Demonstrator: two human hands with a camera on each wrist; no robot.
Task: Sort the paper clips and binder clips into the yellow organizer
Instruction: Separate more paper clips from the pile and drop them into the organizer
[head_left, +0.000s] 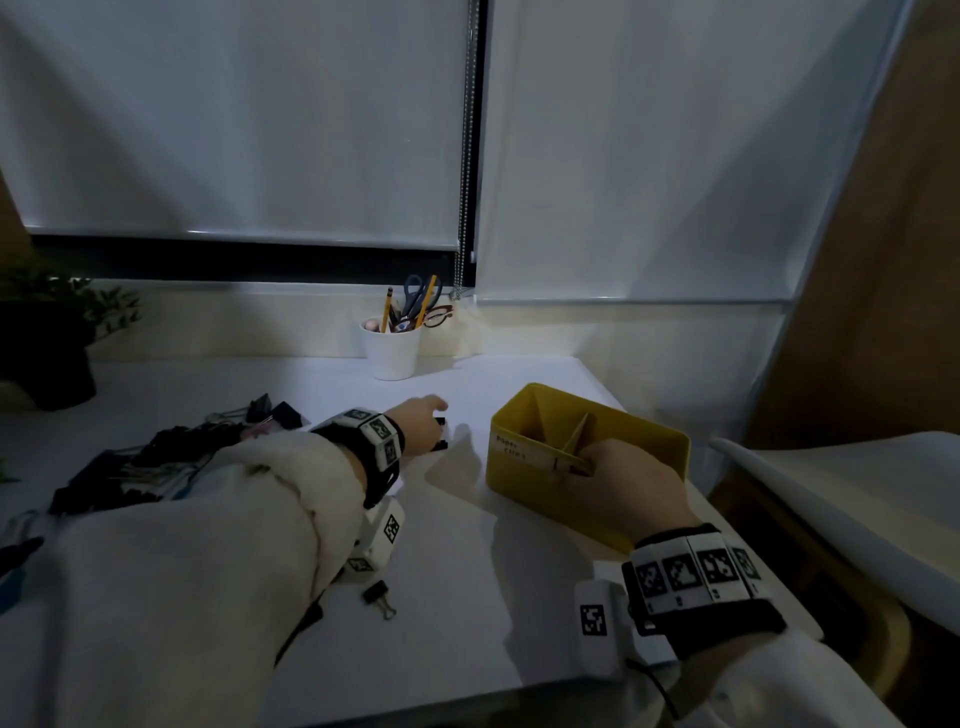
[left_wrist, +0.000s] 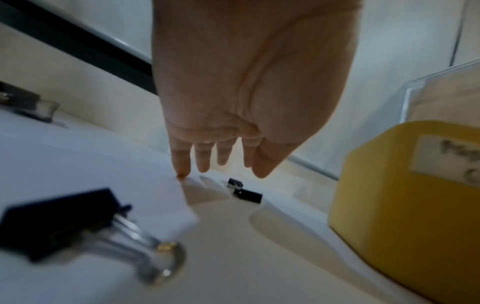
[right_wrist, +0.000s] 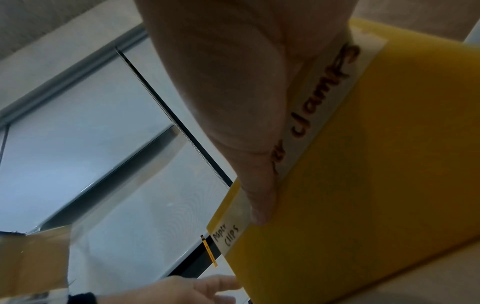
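A: Our left hand (left_wrist: 241, 102), fingers straight, hovers over small black binder clips (left_wrist: 244, 192) on the white desk (head_left: 457, 571), beside the yellow plastic organizer (head_left: 524, 483).
B: Right hand (head_left: 623, 493) grips its wall; a fumbled pinch could skid them.

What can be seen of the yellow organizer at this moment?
The yellow organizer is an open-topped rectangular box, plastic by its look, standing upright on the white table toward its right edge. A thin tan divider splits it into compartments; what lies inside is not visible. Pale labels on the near wall read "Paper clips" and, partly covered, "clamps". The right hand grips the near rim, thumb on the outer wall. The left hand reaches beside it, not touching it.
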